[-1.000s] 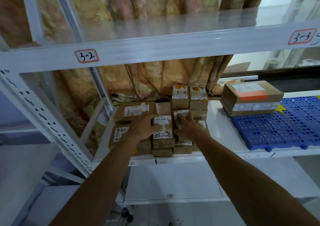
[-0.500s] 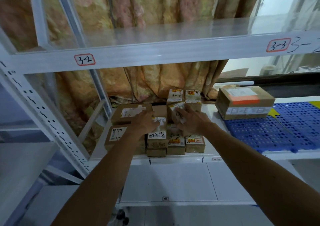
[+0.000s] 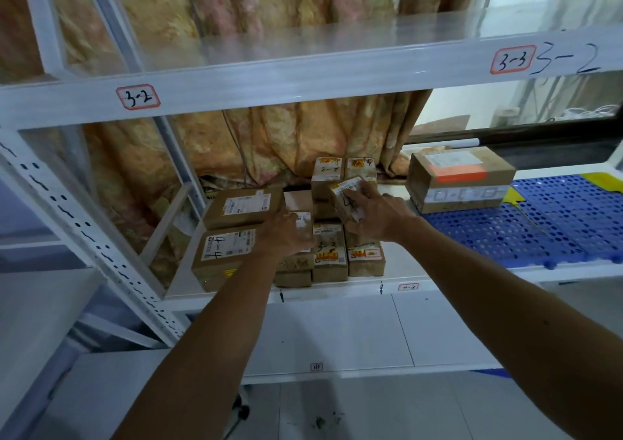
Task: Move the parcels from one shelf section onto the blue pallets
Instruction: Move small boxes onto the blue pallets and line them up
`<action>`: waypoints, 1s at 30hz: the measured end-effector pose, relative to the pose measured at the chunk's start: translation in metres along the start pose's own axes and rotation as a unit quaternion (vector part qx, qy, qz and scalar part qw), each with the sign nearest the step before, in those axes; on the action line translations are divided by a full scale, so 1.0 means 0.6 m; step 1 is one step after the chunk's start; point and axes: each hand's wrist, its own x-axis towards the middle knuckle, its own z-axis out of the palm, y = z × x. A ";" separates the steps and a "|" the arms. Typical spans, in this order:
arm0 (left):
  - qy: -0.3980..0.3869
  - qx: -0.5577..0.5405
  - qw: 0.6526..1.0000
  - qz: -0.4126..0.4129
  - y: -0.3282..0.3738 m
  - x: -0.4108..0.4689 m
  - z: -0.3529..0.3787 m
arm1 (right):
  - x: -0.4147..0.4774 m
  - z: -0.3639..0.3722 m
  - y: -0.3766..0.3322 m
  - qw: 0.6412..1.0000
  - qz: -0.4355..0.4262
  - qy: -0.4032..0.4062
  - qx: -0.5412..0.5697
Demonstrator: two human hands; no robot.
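1. Reference landmark: the blue perforated plastic pallet (image 3: pixel 505 234), which lies on the white metal shelf board (image 3: pixel 397 261).
2. Right hand (image 3: pixel 374 217): closed around a small brown taped parcel with a white label (image 3: pixel 344 197). The parcel is tilted and raised above the stack, just left of the pallet's left edge. The thumb sits under the parcel and the fingers wrap its upper side.
3. Left hand (image 3: pixel 290 234): further left of the pallet, laid over a small brown parcel with a white slip (image 3: pixel 302 219). The fingers curve over the parcel's top front edge. Whether they clamp it cannot be told.
4. Remaining small brown parcels, all left of the pallet and off it:
   - two at the shelf front (image 3: pixel 330 261), touching side by side;
   - two at the rear (image 3: pixel 327 173), against the patterned beige curtain (image 3: pixel 286 136).
5. Two larger flat brown parcels (image 3: pixel 242 207) are stacked furthest left of the pallet. The lower one is marked "4-4".
6. One large cardboard box with an orange stripe (image 3: pixel 462 178) stands on the pallet's rear left corner.
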 end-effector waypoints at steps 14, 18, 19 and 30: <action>0.011 -0.056 0.997 -0.047 0.013 0.012 0.041 | -0.035 0.012 0.034 1.000 0.007 -0.011 -0.016; 0.027 -0.047 0.997 -0.049 0.018 0.009 0.030 | -0.044 0.001 0.038 1.000 0.009 -0.011 -0.017; 0.033 -0.041 0.997 -0.047 0.019 0.008 0.025 | -0.044 -0.001 0.040 1.000 0.007 -0.010 -0.016; 0.086 -0.039 0.994 -0.046 0.052 0.002 -0.074 | -0.042 -0.073 0.072 0.999 -0.003 0.030 -0.012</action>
